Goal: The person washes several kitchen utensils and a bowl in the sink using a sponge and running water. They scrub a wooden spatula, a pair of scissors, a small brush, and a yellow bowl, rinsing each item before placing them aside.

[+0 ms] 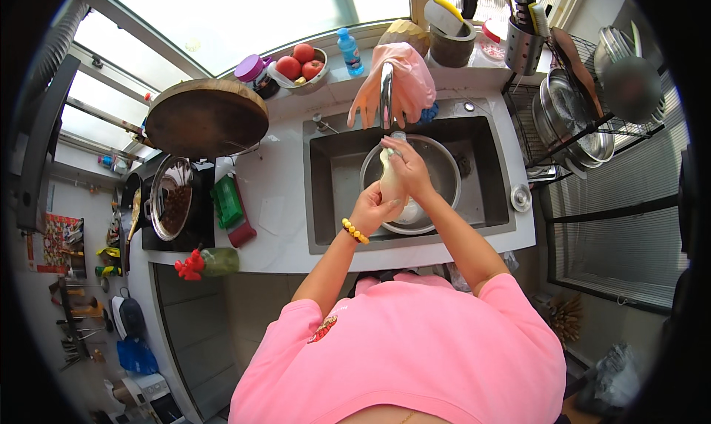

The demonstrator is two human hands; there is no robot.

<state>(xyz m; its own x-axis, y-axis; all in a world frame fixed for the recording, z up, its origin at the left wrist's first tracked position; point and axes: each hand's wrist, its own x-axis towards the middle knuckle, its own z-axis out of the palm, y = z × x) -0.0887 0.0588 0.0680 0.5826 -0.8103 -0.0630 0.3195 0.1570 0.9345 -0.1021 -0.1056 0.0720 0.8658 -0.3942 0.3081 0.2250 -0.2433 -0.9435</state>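
Both hands are together over a round metal basin (453, 193) that stands in the sink (339, 202). My left hand (373, 206), with a yellow beaded bracelet (355, 231) at its wrist, grips the lower end of a pale, cream-coloured item (389, 175). Around its upper part and right side curls my right hand (410, 167). What the item is, I cannot tell. Just beyond the fingers is the chrome tap (386, 93), with pink rubber gloves (408, 71) draped over it. Another whitish thing (410, 214) shows in the basin, partly behind my hands.
Left of the sink are a green box (228, 200), a round wooden board (205, 118) and a lidded pan (171, 199) on the hob. A jar with a red top (219, 262) is at the counter's front edge. To the right stands a dish rack (561, 152).
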